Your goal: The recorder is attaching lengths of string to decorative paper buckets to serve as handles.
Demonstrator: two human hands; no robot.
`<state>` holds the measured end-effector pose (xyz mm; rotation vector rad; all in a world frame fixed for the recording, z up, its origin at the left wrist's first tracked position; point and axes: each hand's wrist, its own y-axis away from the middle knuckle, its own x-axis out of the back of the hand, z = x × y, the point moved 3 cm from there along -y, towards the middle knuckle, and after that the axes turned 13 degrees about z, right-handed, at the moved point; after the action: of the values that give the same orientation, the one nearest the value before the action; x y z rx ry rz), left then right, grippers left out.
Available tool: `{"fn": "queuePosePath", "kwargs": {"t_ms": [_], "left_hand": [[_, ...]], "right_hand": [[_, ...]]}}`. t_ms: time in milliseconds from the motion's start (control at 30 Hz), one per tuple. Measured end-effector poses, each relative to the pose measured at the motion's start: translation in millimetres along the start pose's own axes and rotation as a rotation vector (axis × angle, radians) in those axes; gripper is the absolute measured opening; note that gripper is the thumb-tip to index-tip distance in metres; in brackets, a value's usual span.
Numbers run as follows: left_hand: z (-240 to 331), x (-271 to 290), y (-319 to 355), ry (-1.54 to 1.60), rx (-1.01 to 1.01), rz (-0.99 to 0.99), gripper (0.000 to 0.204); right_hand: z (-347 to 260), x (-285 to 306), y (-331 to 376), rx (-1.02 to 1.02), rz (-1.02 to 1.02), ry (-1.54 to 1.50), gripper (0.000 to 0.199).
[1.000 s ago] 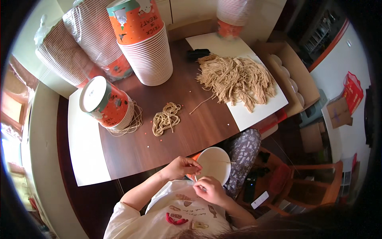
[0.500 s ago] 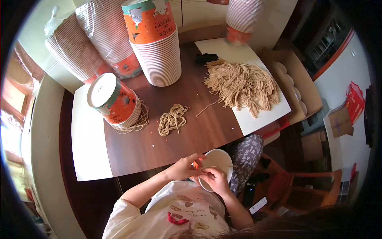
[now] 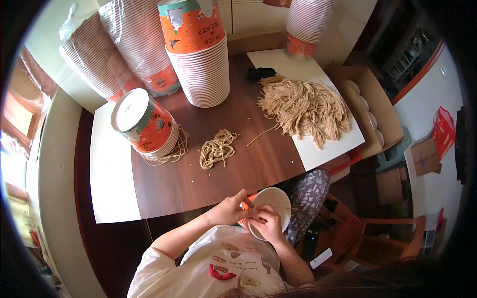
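An orange paper cup (image 3: 266, 211) is held tilted below the worktop (image 3: 198, 174) edge, left hand (image 3: 231, 208) and right hand (image 3: 268, 223) closed on it, steadying a thin string.

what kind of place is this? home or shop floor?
Likely a home room used for piecework, not a factory: a dark wooden table carrying tall stacks of orange paper cups, a heap of tan string, and an open cardboard box beside it.

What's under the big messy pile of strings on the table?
The big pile of tan strings lies on a white sheet on the brown table. A black thing sits at its far edge. Whatever is beneath the pile's middle is covered.
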<state>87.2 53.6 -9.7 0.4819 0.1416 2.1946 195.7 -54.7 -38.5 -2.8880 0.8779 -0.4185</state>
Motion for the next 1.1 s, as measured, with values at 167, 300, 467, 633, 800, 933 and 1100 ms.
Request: {"fn": "queuePosePath", "kwargs": {"t_ms": [167,300,467,633,800,933,1100], "left_hand": [[-9.4,-0.8,3.3,0.126,-0.002,0.021,0.047],[-13.0,9.7,18.0,-0.005,-0.106,0.234,0.025],[-30.9,-8.0,40.1,-0.220,-0.172,0.312,0.017],[-37.0,-21.6,44.2,-0.358,-0.210,0.385,0.016],[-25.9,-14.8,43.4,-0.406,-0.391,0.555,0.011],[-24.0,-16.4,40.4,-0.245,-0.442,0.555,0.014],[-26.3,-19.2,35.9,-0.085,-0.306,0.562,0.014]], "right_hand": [[8.9,0.1,2.1,-0.071,0.001,-0.044,0.010],[20.8,0.0,5.1,-0.160,0.000,-0.136,0.010],[24.4,-3.4,7.8,-0.265,-0.007,-0.282,0.011],[21.0,-5.2,9.0,-0.318,-0.005,-0.339,0.011],[22.0,-2.2,11.3,-0.321,-0.015,-0.288,0.009],[23.2,-2.4,13.6,-0.333,0.001,-0.309,0.008],[18.2,-2.8,12.6,-0.372,-0.024,-0.301,0.009]]}}
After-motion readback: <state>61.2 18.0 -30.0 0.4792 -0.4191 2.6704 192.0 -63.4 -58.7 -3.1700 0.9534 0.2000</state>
